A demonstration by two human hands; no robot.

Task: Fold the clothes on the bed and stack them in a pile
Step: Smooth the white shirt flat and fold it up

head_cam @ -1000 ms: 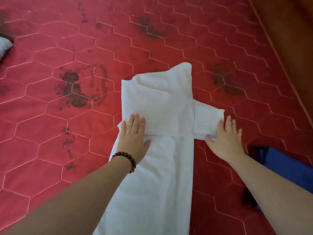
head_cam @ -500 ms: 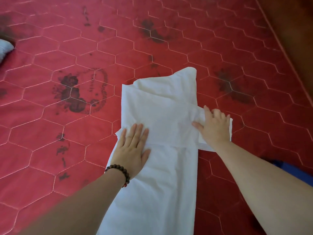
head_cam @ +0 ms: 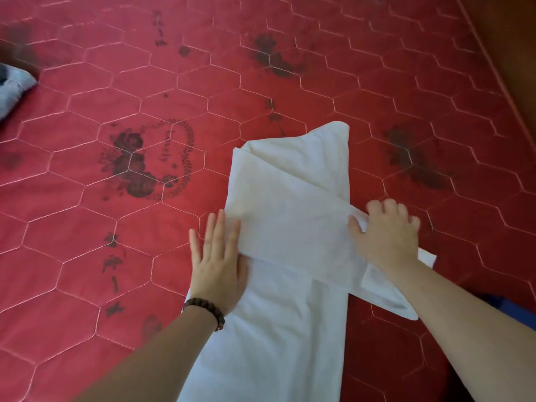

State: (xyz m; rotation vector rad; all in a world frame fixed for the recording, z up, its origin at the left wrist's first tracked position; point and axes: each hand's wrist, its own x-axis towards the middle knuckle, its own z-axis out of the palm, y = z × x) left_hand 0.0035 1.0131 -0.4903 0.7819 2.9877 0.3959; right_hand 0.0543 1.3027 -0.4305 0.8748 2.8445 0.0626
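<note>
While I only get the one head view, it covers plenty: a white garment (head_cam: 293, 227) lies lengthwise on the bed (head_cam: 116, 256), which wears a red quilted cover stitched in hexagons with dark floral prints. A sleeve is folded across its upper half, its end sticking out past the right edge. My left hand (head_cam: 216, 265) lies flat, fingers spread, on the garment's left edge, half on the red cover. A dark bead bracelet (head_cam: 206, 310) sits on that wrist. My right hand (head_cam: 384, 236) is on the sleeve at the right edge, fingers curled onto the cloth; I can't tell if the grip has actually closed on it. Around it: a grey-white cloth (head_cam: 13, 88) at the far left edge, a sliver of blue fabric (head_cam: 514, 310) behind my right forearm, and a brown wooden surface (head_cam: 510, 39) top right. Can't spot any readable writing or labels.
</note>
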